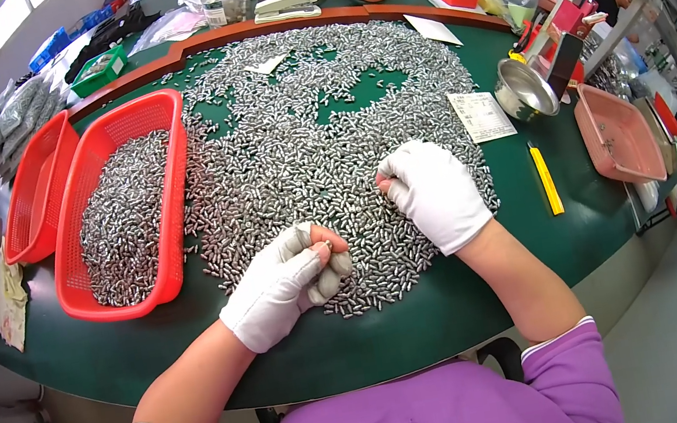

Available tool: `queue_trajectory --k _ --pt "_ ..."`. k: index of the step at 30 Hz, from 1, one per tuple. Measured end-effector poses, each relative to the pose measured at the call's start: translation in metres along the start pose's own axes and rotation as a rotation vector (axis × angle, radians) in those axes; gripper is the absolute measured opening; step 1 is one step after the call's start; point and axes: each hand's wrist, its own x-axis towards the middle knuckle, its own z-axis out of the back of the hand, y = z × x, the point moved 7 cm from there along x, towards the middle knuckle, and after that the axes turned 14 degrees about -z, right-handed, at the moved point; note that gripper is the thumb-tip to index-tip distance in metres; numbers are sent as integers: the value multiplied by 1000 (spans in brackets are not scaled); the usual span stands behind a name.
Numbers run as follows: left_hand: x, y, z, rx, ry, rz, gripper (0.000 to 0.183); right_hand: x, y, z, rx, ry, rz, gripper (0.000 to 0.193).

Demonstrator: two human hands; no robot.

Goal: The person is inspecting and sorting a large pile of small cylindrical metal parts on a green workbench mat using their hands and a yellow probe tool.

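Observation:
A wide spread of small silver metal pieces (286, 158), each short and bullet-shaped, covers the middle of the green table. My left hand (292, 281), in a white glove with bare fingertips, is closed above the near edge of the spread. Its thumb and forefinger pinch together on something too small to make out. My right hand (433, 195), gloved the same way, is at the right part of the spread, fingers curled down against the pieces. What its fingertips hold, if anything, is hidden. A red plastic basket (178, 161) to the left is heaped with the same pieces.
Another red basket (31, 225) stands farther left. On the right lie a paper slip (483, 115), a yellow cutter knife (546, 180), a steel bowl (525, 89) and a pink basin (619, 134). A wooden rail (239, 30) borders the far side. Several people are in the background.

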Motion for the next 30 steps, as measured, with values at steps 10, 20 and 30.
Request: queue_trajectory --k 10,20,30 --pt "1 1 3 -74 10 4 16 -1 -4 -4 -27 128 -63 10" --pt "-1 1 3 -97 1 9 26 -4 25 13 524 86 80 12" --pt "-2 6 4 -7 -54 8 24 -28 54 -1 929 368 -23 13"
